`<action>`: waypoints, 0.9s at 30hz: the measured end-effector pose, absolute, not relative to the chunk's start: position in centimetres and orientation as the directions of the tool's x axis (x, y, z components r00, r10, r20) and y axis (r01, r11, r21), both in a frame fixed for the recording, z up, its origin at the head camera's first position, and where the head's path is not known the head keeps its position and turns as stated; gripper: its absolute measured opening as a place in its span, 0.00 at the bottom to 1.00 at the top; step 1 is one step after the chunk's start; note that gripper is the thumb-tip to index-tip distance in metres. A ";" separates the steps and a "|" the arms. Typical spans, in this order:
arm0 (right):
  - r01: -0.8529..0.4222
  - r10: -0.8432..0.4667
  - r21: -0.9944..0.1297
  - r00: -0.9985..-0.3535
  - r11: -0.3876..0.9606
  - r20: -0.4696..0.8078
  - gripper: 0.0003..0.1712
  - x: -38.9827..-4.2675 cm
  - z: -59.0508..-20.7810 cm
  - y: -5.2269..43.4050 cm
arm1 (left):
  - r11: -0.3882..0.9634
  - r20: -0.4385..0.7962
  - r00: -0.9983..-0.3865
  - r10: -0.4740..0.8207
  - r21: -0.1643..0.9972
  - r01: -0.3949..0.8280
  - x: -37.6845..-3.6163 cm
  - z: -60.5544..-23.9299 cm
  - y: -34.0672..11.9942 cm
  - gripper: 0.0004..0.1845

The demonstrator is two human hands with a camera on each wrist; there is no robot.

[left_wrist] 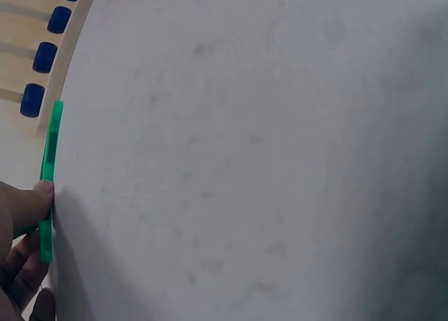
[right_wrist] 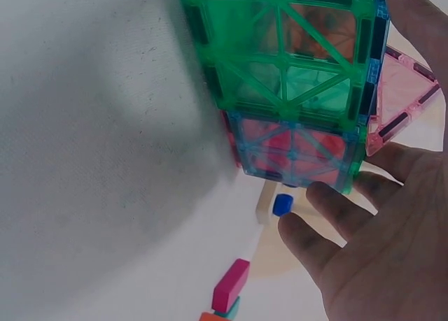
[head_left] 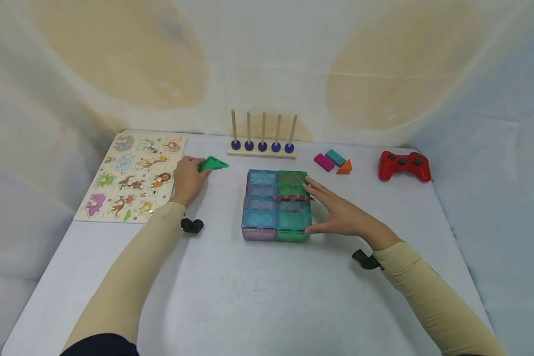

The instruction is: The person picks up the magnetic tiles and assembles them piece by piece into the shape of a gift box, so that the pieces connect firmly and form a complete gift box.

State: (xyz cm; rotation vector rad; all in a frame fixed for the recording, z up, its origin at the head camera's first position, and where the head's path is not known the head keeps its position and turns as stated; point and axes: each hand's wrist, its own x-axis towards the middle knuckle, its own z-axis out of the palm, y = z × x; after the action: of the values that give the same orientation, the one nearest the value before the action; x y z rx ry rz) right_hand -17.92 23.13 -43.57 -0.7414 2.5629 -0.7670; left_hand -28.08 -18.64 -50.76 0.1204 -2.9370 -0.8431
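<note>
My left hand pinches a green triangular magnetic tile between thumb and fingers, just right of the animal puzzle board. In the left wrist view the green tile appears edge-on. A box-like build of translucent magnetic tiles, in blue, green and pink, sits mid-table. My right hand is at its right side, fingers spread and mostly straight, with fingertips at the far corner and thumb at the near one. A pink triangular tile stands on the build's top, between thumb and fingers in the right wrist view.
The animal puzzle board lies at the left. At the back stands a wooden peg rack with blue beads. Magenta, teal and orange blocks lie right of it. A red game controller rests at the far right.
</note>
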 end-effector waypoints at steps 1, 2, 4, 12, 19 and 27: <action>-0.379 -0.576 -0.587 -0.796 0.715 -0.187 0.67 -17.9 -43.6 23.1 | 0.838 0.058 -0.994 -0.097 0.543 -0.050 -28.1 -50.7 -18.6 0.24; -0.380 -0.576 -0.587 -0.796 0.715 -0.186 0.67 -17.9 -43.6 23.1 | 0.831 0.058 -0.994 -0.095 0.555 -0.047 -28.0 -50.7 -18.6 0.23; -0.379 -0.577 -0.590 -0.795 0.713 -0.187 0.67 -18.0 -43.6 23.1 | 0.819 0.051 -0.994 -0.095 0.572 -0.049 -28.0 -50.5 -18.6 0.23; -0.361 -0.573 -0.607 -0.796 0.708 -0.195 0.68 -17.9 -43.6 23.1 | 0.844 0.018 -0.995 -0.097 0.531 -0.073 -28.2 -50.3 -18.4 0.36; -0.355 -0.574 -0.612 -0.793 0.707 -0.202 0.67 -17.8 -43.5 22.9 | 0.869 0.033 -0.997 -0.075 0.492 -0.049 -28.4 -50.4 -18.1 0.30; -0.361 -0.571 -0.601 -0.796 0.713 -0.200 0.67 -17.9 -43.6 23.2 | 0.818 0.029 -0.999 -0.035 0.574 -0.011 -28.8 -50.1 -17.6 0.27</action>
State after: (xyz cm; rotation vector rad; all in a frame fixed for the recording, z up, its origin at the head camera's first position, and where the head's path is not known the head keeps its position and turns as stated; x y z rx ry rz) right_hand -17.91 23.15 -43.57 -0.7225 2.5478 -0.7817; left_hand -28.77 -17.64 -50.11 0.0374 -2.9590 -0.9344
